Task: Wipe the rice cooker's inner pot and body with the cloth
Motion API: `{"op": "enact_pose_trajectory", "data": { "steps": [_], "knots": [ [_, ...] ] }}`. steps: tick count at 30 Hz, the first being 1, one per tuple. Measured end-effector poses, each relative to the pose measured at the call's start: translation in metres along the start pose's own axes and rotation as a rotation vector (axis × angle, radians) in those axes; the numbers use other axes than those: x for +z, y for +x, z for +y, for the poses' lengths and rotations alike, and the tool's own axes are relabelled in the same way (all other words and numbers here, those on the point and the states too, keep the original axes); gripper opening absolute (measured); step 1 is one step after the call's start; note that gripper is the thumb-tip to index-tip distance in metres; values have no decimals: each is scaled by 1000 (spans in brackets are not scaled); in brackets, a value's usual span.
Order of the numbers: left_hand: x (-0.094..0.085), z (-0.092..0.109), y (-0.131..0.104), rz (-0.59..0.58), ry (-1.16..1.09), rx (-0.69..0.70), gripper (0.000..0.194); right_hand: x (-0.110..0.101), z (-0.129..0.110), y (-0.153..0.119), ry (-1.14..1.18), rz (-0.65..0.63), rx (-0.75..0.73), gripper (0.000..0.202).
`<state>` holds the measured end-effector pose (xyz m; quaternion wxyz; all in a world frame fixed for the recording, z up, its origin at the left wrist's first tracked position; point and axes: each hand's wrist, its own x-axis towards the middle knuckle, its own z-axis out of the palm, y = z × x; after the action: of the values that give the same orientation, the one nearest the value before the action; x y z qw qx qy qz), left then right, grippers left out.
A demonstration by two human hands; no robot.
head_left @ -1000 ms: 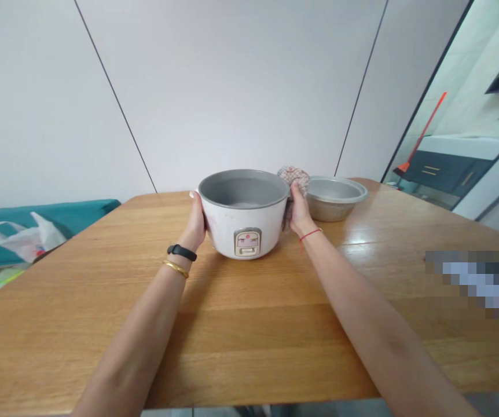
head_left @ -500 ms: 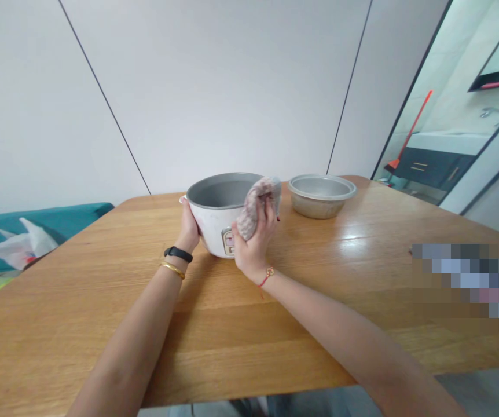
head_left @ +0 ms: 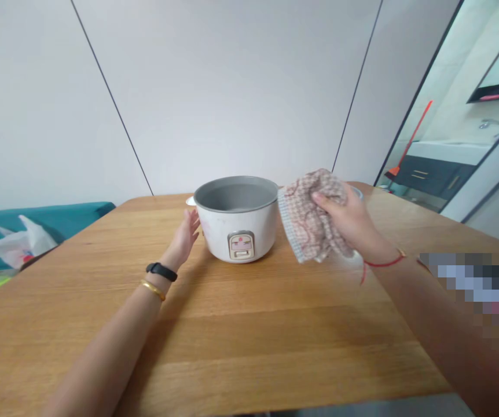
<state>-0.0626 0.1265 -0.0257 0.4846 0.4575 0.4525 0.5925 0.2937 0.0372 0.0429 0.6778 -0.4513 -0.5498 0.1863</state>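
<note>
A white rice cooker (head_left: 215,231) without a lid stands upright on the wooden table (head_left: 241,324). Its grey inside and front switch panel show. My left hand (head_left: 184,236) is beside the cooker's left side, fingers spread and extended, close to the wall; whether the fingertips touch it I cannot tell. To the right, my right hand (head_left: 353,223) grips a brown checked cloth (head_left: 308,217) with a pale blue edge, bunched and hanging above the table. Behind this hand and cloth a metal pot (head_left: 357,193) is mostly hidden, with only a bit of rim visible.
A white plastic bag (head_left: 15,243) lies on a teal seat (head_left: 71,217) at the left. The wall (head_left: 241,87) rises behind the table. An orange broom (head_left: 412,139) leans in the doorway at right, and a blurred-out patch covers something on the table's right.
My right hand has carried the cloth away from the cooker's front right side, out to the right in front of the pot. My left hand has loosened from the cooker and drawn slightly back.
</note>
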Motion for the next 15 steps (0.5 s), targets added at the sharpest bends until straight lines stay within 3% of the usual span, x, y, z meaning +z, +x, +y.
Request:
{"op": "enact_pose_trajectory", "data": {
  "steps": [2,4,6,7,8,9,12,13,15],
  "knots": [
    [-20,-4,-18,15,88,-50,49,-41,25,-3,-361,-8,-121,49],
    [-37,-8,-37,-24,133,-83,50,-76,49,-15,-653,-220,-124,51],
    [-49,-10,-54,-58,142,-116,56,-98,68,-28,-780,-499,-67,50],
    [-53,-10,-59,-66,137,-129,60,-104,75,-33,-783,-583,-14,46],
    [-54,-11,-63,-68,130,-139,65,-107,82,-35,-756,-590,61,41],
    [-55,-11,-65,-68,124,-144,69,-108,88,-32,-684,-508,174,36],
    [-50,-16,-64,-70,143,-125,77,-100,104,-1,-319,-16,569,32],
    [-48,-19,-64,-71,167,-108,79,-96,109,15,-204,77,659,32],
    [-46,-26,-65,-89,248,-63,84,-85,117,48,62,134,791,31]
  ]
}}
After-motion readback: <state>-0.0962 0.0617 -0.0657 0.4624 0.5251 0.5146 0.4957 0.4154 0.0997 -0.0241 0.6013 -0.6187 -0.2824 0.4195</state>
